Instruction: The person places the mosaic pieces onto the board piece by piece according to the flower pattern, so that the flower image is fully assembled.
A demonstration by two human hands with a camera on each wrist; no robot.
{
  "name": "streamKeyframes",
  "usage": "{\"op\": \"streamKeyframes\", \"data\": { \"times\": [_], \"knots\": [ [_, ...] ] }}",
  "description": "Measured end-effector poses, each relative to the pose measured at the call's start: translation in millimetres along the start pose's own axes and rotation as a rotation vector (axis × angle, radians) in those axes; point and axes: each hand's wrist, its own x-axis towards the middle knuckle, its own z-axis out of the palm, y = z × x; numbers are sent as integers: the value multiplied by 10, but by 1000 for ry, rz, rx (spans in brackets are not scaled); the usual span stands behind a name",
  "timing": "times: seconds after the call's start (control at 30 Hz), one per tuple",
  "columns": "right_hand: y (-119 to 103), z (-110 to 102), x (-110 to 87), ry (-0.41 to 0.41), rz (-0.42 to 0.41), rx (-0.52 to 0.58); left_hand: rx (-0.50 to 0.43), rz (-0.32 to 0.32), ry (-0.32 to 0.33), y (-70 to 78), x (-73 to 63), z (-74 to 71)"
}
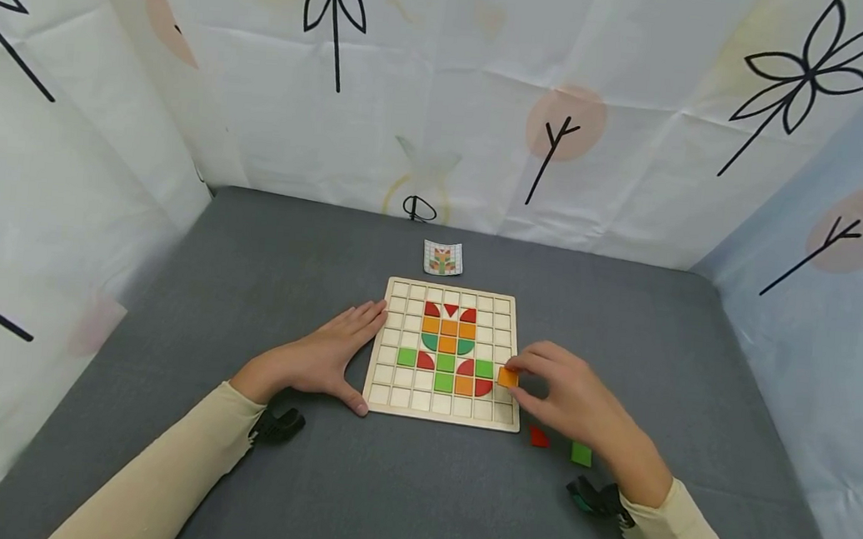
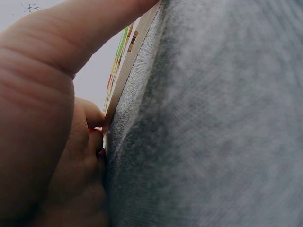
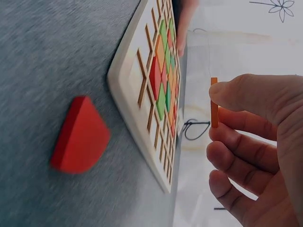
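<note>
A wooden grid board (image 1: 400, 398) lies on the grey cloth, with red, orange and green tiles set in its middle cells. My left hand (image 1: 320, 354) rests along its left side, fingertips at the upper edge and thumb at the lower corner. In the left wrist view, the thumb (image 2: 71, 42) crosses in front of the board's side. Between thumb and fingers, my right hand (image 1: 569, 396) pinches an orange square tile (image 1: 508, 378) over the board's right edge. The right wrist view shows that tile edge-on, raised above the cloth.
A red quarter-round tile (image 1: 538, 436) and a green square tile (image 1: 581, 454) lie on the cloth near the board's lower right corner. Behind the board sits a small pattern card (image 1: 443, 259). Patterned fabric walls (image 1: 444, 95) surround the table.
</note>
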Motion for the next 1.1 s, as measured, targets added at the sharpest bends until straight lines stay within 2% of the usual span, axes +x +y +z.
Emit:
{"op": "streamKeyframes", "data": {
  "times": [0.53, 0.93, 1.1],
  "knots": [
    [-181, 98, 281, 3, -115, 57, -12, 1, 7, 9, -9, 28],
    [-321, 203, 464, -60, -88, 53, -11, -1, 3, 11, -16, 7],
    [-389, 270, 557, -54, -127, 46, -15, 16, 14, 0, -16, -2]
  ]
}}
